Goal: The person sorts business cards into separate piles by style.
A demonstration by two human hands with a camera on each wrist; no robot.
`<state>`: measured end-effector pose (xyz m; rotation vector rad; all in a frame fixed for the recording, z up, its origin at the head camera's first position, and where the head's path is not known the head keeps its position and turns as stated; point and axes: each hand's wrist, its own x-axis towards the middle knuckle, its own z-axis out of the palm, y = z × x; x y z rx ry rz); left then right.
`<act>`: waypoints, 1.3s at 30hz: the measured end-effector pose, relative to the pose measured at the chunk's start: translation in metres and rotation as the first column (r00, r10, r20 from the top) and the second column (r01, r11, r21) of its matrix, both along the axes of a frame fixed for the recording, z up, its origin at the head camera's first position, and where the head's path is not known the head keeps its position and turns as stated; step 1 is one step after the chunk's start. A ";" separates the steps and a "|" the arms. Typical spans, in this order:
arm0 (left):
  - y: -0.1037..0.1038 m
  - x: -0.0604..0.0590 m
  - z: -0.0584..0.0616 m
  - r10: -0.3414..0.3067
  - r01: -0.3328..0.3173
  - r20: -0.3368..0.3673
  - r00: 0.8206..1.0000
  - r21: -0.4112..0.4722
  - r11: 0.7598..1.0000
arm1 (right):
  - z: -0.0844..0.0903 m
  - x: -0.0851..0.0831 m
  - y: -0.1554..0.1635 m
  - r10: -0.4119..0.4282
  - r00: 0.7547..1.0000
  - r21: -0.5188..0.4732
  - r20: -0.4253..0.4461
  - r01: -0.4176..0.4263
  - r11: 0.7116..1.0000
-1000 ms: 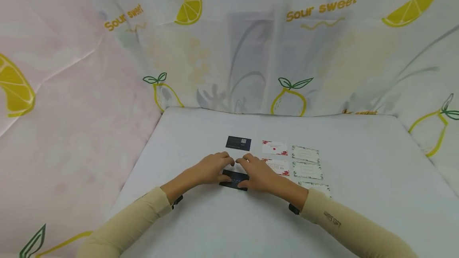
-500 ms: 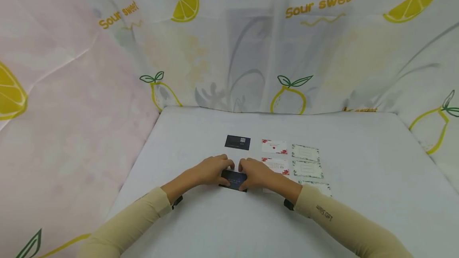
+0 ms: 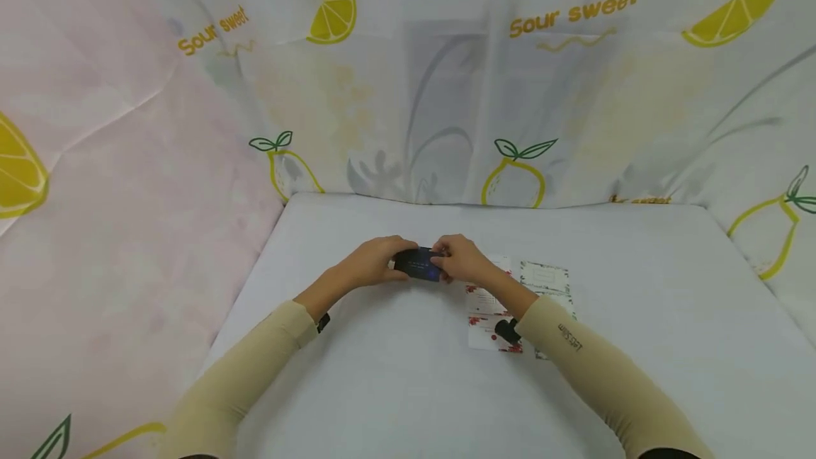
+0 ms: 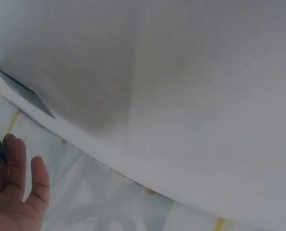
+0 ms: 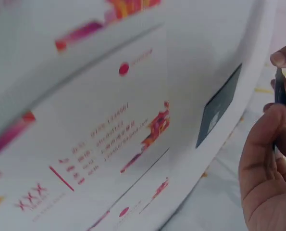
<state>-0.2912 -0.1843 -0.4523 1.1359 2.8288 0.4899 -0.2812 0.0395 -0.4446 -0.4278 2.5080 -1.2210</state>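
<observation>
- Nearest you, your two beige sleeves (image 3: 255, 374) angle in from the left and right and meet over the middle of the white table (image 3: 637, 289), so both hands work one item at the centre.
- Just right of centre, near your right forearm, white cards with red floral print (image 3: 487, 317) lie flat and face up in a column, partly hidden by that arm. The right wrist view shows their print readable, as though they were laid out for reading.
- Right of them, green-bordered cards (image 3: 544, 276) lie in a second column, just beside the red ones and apart from them, which keeps like with like.
- Farther on, your left hand (image 3: 370, 264) and right hand (image 3: 462, 261) each pinch one end of a dark card (image 3: 417, 264), fingers curled on its edges. The card is lifted off the table between them, held by the edges so its face stays clear.
- In the wrist views another dark card (image 5: 218, 107) lies flat near the table's far edge, beyond your hands; the head view hides it behind them.
- Farthest, a lemon-print curtain (image 3: 446, 76) reading "Sour sweet" closes off the back and sides.
</observation>
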 end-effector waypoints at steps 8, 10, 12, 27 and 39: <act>0.004 -0.038 -0.012 0.019 -0.019 0.018 1.000 -0.052 0.998 | -0.009 -0.023 -0.005 0.070 0.964 0.292 -0.257 0.009 0.956; 0.006 -0.042 -0.014 0.023 -0.021 0.028 0.999 -0.055 0.998 | -0.012 -0.024 -0.005 0.092 0.957 0.346 -0.276 0.010 0.938; 0.009 -0.044 -0.013 0.013 -0.011 0.039 0.999 -0.055 0.998 | -0.014 -0.025 -0.005 0.120 0.951 0.412 -0.284 0.008 0.911; 0.019 -0.049 -0.013 0.048 -0.036 0.047 0.998 -0.219 0.975 | -0.020 -0.031 -0.010 0.170 0.958 0.547 -0.229 -0.017 0.837; 0.020 -0.050 -0.014 0.112 -0.088 0.088 0.990 -0.235 0.968 | -0.029 -0.034 -0.012 0.103 0.973 0.536 -0.204 0.023 0.844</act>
